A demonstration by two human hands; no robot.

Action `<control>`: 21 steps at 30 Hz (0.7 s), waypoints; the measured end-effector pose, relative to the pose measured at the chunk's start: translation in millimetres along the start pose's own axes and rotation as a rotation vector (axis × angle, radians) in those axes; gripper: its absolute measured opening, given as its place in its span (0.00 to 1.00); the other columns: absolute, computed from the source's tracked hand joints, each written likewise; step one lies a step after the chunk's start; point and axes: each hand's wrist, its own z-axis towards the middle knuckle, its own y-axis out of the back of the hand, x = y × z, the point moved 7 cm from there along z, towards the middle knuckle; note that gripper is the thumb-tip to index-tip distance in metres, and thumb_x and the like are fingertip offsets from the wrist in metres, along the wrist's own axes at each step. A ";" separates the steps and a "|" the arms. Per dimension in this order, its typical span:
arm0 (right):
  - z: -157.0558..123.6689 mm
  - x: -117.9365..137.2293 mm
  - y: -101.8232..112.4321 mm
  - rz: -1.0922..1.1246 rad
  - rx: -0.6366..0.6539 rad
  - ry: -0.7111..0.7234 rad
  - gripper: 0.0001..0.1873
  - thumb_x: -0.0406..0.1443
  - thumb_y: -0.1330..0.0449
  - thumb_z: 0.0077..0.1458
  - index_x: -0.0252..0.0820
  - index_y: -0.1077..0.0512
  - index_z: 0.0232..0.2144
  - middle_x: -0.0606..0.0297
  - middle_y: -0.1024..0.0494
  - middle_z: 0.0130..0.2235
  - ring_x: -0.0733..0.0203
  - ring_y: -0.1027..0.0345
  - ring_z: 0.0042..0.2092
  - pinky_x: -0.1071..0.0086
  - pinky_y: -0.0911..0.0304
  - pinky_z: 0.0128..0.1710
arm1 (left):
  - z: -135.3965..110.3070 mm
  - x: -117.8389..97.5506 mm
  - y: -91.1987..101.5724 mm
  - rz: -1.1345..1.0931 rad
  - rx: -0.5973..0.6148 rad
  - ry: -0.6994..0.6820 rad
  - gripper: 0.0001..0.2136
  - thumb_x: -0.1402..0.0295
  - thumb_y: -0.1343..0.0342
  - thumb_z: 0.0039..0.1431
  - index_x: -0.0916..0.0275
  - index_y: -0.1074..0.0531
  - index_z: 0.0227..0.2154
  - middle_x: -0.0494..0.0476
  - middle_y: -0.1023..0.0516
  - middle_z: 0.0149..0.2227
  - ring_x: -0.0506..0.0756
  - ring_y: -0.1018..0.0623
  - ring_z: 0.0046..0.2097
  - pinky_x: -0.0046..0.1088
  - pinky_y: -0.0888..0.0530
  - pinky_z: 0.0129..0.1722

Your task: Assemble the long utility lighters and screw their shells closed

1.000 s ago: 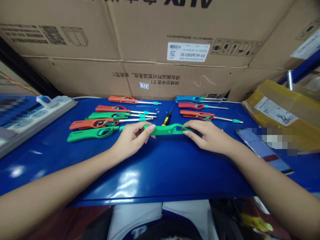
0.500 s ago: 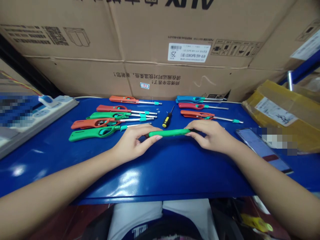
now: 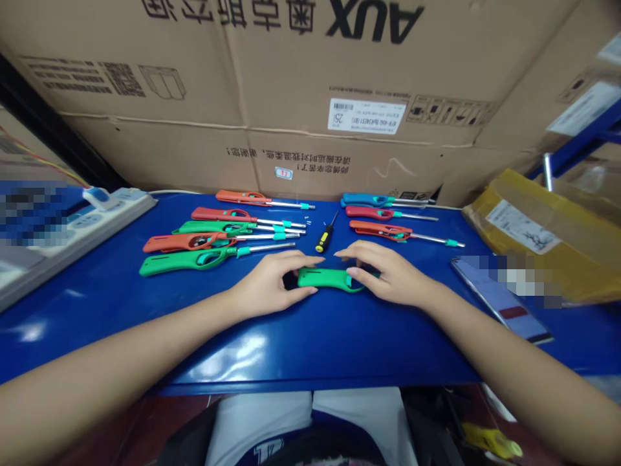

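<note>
Far left there's a white power strip (image 3: 92, 213) on the blue bench (image 3: 310, 336), part of it blurred out. Next to it sits a bunch of long-nosed lighters (image 3: 194, 241), red and green, lying side by side with their metal tubes pointing right.

The left hand (image 3: 272, 285) has its grip closed on the left end of a green lighter body (image 3: 326, 279), thumb below and fingers over the top. The piece lies flat in the middle of the bench, on it or just off it, I can't tell which. The right hand (image 3: 388, 275) pinches the other end with its fingertips, so both hands are holding the same part. My read is they're pressing or fitting the shell together. Anything that follows needs both ends kept steady and lined up, since it's a slim plastic part.

Just behind the hands is a small screwdriver (image 3: 324, 238) with a black and yellow handle. A few tiny bits lie near it, maybe screws, but they're too small to call. Further right are three more lighters (image 3: 388, 213), one blue and two red, then a phone (image 3: 499, 298) with its screen blurred and a yellow parcel (image 3: 543, 226) cut off at the edge.

Hard to see: the fingers cover both ends of the green body, so I can't tell if it has a tube or a trigger fitted.
</note>
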 end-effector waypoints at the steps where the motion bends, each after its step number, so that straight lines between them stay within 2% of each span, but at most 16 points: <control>1: 3.2 -0.1 0.9 -0.005 -0.048 -0.008 0.16 0.39 0.47 0.69 0.42 0.29 0.55 0.55 0.23 0.50 0.55 0.27 0.52 0.59 0.31 0.54 | -0.2 0.5 -1.8 0.000 0.013 0.000 0.22 0.67 0.36 0.59 0.62 0.26 0.57 0.59 0.20 0.45 0.55 0.21 0.43 0.33 0.22 0.46; 3: 12.1 0.2 -2.4 -0.068 -0.062 -0.011 0.16 0.37 0.48 0.68 0.43 0.29 0.56 0.53 0.26 0.55 0.53 0.29 0.55 0.57 0.30 0.54 | -0.3 0.2 -4.4 -0.003 0.039 -0.001 0.23 0.67 0.36 0.59 0.60 0.27 0.57 0.59 0.21 0.45 0.56 0.21 0.46 0.35 0.23 0.49; 5: 23.6 -1.5 -10.3 -0.132 0.011 -0.019 0.20 0.35 0.47 0.66 0.42 0.32 0.59 0.51 0.31 0.61 0.51 0.30 0.58 0.57 0.29 0.54 | -0.4 -1.4 -5.4 0.004 0.066 -0.001 0.23 0.69 0.36 0.58 0.61 0.27 0.57 0.58 0.21 0.45 0.57 0.22 0.47 0.35 0.24 0.51; 8: 40.8 -9.1 -21.7 -0.258 0.137 -0.054 0.27 0.30 0.47 0.62 0.42 0.36 0.63 0.51 0.37 0.67 0.48 0.27 0.55 0.56 0.27 0.48 | -0.7 -3.8 -3.6 0.029 0.098 0.022 0.21 0.69 0.36 0.56 0.64 0.25 0.53 0.59 0.22 0.44 0.57 0.23 0.46 0.34 0.25 0.50; 10: 50.1 -13.1 -27.4 -0.329 0.192 -0.049 0.29 0.25 0.48 0.59 0.43 0.33 0.61 0.53 0.39 0.69 0.47 0.27 0.55 0.56 0.27 0.46 | -1.2 -5.0 -2.6 0.050 0.129 0.044 0.18 0.69 0.36 0.57 0.65 0.23 0.50 0.59 0.23 0.43 0.57 0.23 0.45 0.34 0.25 0.49; 13: 59.0 -16.6 -32.1 -0.318 0.215 -0.027 0.24 0.23 0.48 0.57 0.43 0.27 0.53 0.55 0.35 0.67 0.48 0.27 0.53 0.60 0.28 0.42 | -2.3 -6.5 -3.1 0.071 0.170 0.063 0.15 0.68 0.37 0.58 0.65 0.22 0.48 0.59 0.24 0.43 0.58 0.23 0.46 0.35 0.26 0.51; 16: 61.0 -20.7 -31.0 -0.264 0.198 -0.020 0.20 0.24 0.46 0.56 0.43 0.26 0.48 0.56 0.27 0.61 0.51 0.24 0.48 0.63 0.29 0.39 | -3.6 -6.9 -4.8 0.079 0.174 0.067 0.14 0.68 0.37 0.60 0.65 0.22 0.48 0.59 0.25 0.42 0.58 0.23 0.46 0.35 0.26 0.50; 19: 57.1 -26.7 -23.3 -0.180 0.154 -0.024 0.17 0.26 0.42 0.55 0.44 0.26 0.46 0.59 0.19 0.48 0.54 0.23 0.43 0.63 0.28 0.41 | -5.3 -6.9 -6.6 0.085 0.167 0.058 0.14 0.67 0.37 0.60 0.65 0.23 0.48 0.59 0.25 0.42 0.58 0.23 0.45 0.35 0.26 0.49; 21: 52.3 -31.1 -12.1 -0.122 0.064 -0.050 0.16 0.28 0.41 0.56 0.45 0.26 0.46 0.59 0.18 0.46 0.52 0.23 0.44 0.59 0.28 0.45 | -6.3 -7.1 -7.0 0.088 0.162 0.048 0.14 0.67 0.37 0.61 0.64 0.23 0.49 0.59 0.26 0.41 0.58 0.24 0.45 0.34 0.26 0.49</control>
